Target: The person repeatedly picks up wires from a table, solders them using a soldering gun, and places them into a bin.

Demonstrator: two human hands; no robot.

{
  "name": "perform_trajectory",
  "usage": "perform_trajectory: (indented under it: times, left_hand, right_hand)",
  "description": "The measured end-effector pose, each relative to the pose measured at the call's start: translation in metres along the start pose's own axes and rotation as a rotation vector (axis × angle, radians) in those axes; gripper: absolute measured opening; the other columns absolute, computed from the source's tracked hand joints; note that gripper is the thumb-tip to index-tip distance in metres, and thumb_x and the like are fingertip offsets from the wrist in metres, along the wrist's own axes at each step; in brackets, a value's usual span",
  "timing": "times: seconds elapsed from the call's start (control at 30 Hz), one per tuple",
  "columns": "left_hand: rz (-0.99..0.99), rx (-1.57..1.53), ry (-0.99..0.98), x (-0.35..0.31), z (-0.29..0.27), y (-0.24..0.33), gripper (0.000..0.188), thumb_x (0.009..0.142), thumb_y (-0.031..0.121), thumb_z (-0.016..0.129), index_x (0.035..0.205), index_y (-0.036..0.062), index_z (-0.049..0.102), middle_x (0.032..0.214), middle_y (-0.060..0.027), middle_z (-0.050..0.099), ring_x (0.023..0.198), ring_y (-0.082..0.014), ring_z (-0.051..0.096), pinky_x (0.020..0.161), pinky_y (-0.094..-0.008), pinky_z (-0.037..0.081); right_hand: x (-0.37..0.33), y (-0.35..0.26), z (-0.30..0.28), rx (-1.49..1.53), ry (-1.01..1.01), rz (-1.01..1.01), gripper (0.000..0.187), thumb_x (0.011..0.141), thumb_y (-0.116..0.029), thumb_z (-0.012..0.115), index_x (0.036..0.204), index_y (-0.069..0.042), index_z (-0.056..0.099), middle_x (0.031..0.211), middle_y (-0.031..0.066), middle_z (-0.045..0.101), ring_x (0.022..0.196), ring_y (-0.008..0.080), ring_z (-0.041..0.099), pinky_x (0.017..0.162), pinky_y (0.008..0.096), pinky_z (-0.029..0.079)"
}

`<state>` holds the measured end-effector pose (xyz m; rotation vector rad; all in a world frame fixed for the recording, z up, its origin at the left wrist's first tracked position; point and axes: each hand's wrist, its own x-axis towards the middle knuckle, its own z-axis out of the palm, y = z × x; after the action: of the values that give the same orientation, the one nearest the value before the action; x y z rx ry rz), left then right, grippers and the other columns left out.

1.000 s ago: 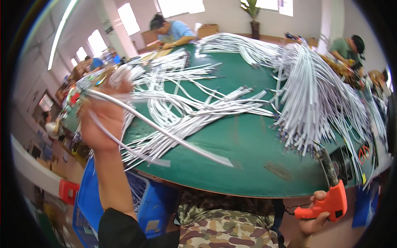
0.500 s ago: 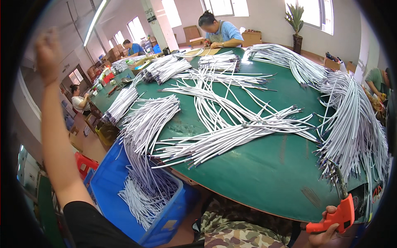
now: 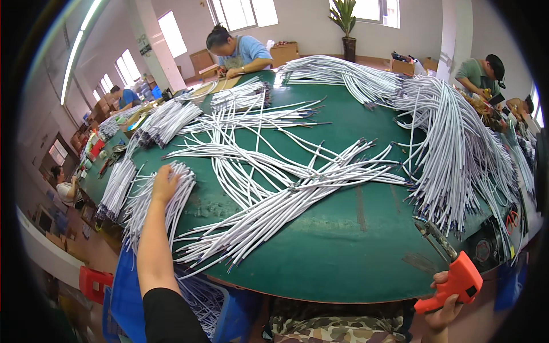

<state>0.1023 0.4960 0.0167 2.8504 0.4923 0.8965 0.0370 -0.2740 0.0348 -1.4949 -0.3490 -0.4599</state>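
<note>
My left hand (image 3: 164, 186) rests on the upper part of a bundle of white cables (image 3: 180, 208) at the table's left edge. Its back faces me and the fingertips are lost among the cables, so their grip is hidden. In my right hand (image 3: 444, 306), low at the right, is an orange-red soldering gun (image 3: 457, 281). Its long metal barrel points up and left over the green table (image 3: 320, 251). Mid-table, a loose sheaf of white cables (image 3: 297, 197) with dark ends lies crossed over other cables.
A large heap of white cables (image 3: 452, 137) drapes over the table's right side. Below the left edge stands a blue bin (image 3: 127, 297) holding more cables, beside a red stool (image 3: 94, 283). A co-worker (image 3: 243, 51) sits across the table; other people work farther off.
My left hand has come down from high at the left onto the left cable bundle. The view has turned to the right. My right hand still holds the soldering gun.
</note>
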Motion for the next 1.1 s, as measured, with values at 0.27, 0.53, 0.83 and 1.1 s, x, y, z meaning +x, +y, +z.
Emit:
perform_trajectory:
  times: [0.27, 0.53, 0.83, 1.1]
  left_hand:
    - [0.103, -0.445, -0.315, 0.002, 0.011, 0.229, 0.045, 0.085, 0.027, 0.071, 0.123, 0.0042, 0.060, 0.115, -0.0171, 0.063, 0.104, -0.0306, 0.062, 0.089, -0.0382, 0.049]
    - [0.263, -0.412, -0.406, -0.042, 0.055, 0.331, 0.023, 0.091, 0.023, 0.064, 0.106, 0.0081, 0.070, 0.093, -0.0142, 0.063, 0.086, -0.0308, 0.063, 0.077, -0.0372, 0.050]
    - [-0.315, -1.131, -0.702, 0.012, -0.031, 0.344, 0.020, 0.093, 0.023, 0.063, 0.089, 0.0030, 0.061, 0.071, 0.0028, 0.055, 0.055, -0.0062, 0.044, 0.048, -0.0230, 0.034]
    - [0.381, -0.712, 0.026, -0.044, -0.094, 0.423, 0.006, 0.088, 0.007, 0.068, 0.087, 0.0036, 0.063, 0.067, 0.0002, 0.050, 0.061, -0.0105, 0.043, 0.055, -0.0241, 0.035]
  right_hand:
    - [0.000, 0.009, 0.004, 0.045, -0.019, 0.030, 0.055, 0.098, -0.045, 0.047, 0.120, 0.005, 0.047, 0.101, 0.0158, 0.058, 0.090, 0.0221, 0.055, 0.075, 0.0335, 0.045]
    - [-0.014, 0.016, -0.018, 0.164, -0.014, 0.034, 0.051, 0.099, -0.037, 0.048, 0.130, 0.004, 0.043, 0.103, 0.0161, 0.059, 0.092, 0.0230, 0.057, 0.076, 0.0334, 0.047]
    - [-0.020, 0.018, -0.054, 0.248, 0.091, 0.134, 0.052, 0.099, -0.037, 0.048, 0.131, 0.003, 0.042, 0.104, 0.0150, 0.059, 0.088, 0.0203, 0.056, 0.077, 0.0329, 0.047]
    - [0.011, -0.006, -0.085, 0.052, 0.247, -0.156, 0.064, 0.092, -0.057, 0.051, 0.112, 0.004, 0.049, 0.093, 0.0143, 0.058, 0.075, 0.0215, 0.054, 0.065, 0.0332, 0.044]
